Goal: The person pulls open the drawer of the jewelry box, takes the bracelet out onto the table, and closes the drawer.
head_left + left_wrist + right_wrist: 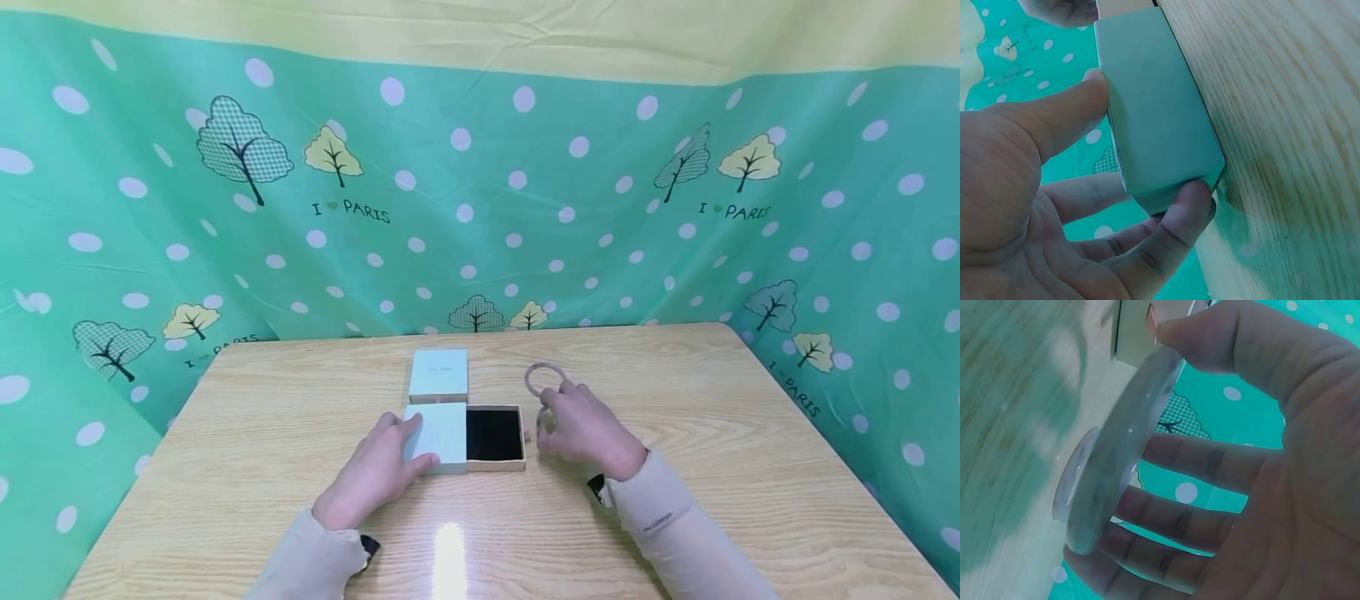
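Observation:
My left hand [372,468] grips a pale blue slide-out box [441,435], thumb along one edge and fingers around the end, as the left wrist view shows. From its right side extends the drawer [507,467], lined in black [493,435]. Just right of the drawer, my right hand [588,429] pinches a greyish bangle [1124,447] between thumb and fingertips, tilted up on edge. A second bangle [544,364] lies on the table beyond that hand, seen partly behind the held one in the right wrist view.
Another pale blue box [439,372], closed, sits directly behind the gripped one. Everything rests on a light wood-grain table [262,433]. A green dotted curtain [480,200] hangs behind and along both sides of it.

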The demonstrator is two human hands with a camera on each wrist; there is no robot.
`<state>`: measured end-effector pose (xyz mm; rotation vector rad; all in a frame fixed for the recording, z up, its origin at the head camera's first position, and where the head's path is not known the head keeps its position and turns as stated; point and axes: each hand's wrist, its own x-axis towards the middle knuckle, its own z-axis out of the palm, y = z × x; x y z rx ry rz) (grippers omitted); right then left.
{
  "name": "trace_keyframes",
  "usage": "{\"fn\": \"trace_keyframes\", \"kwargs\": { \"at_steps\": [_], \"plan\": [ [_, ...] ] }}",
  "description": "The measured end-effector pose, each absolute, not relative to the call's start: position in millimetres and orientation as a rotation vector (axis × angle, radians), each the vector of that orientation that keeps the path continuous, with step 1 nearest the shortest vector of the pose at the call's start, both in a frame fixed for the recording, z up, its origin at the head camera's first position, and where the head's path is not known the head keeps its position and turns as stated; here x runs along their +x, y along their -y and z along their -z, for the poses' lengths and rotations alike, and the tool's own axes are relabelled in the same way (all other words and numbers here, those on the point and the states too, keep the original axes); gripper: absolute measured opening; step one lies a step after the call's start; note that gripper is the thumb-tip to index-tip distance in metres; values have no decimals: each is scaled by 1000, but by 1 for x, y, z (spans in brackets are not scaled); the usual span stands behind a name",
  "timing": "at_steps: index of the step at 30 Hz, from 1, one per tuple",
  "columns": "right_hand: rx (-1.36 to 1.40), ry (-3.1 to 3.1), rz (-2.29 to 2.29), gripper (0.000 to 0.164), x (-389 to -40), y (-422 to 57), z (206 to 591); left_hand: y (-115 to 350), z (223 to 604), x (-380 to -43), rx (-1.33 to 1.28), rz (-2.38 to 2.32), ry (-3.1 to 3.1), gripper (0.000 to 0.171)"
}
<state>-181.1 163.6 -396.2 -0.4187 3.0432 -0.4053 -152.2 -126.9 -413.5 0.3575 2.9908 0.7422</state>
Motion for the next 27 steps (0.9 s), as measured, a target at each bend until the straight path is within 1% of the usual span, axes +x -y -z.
{"fn": "trace_keyframes", "kwargs": {
  "at_steps": [14,27],
  "plan": [
    [-435,-3035,375,19,-180,-161,404,128,415,-153,365,-742,-2992,70],
    [-423,-3029,348,20,-180,-159,410,128,415,-152,351,-763,-2983,70]
  ]
}}
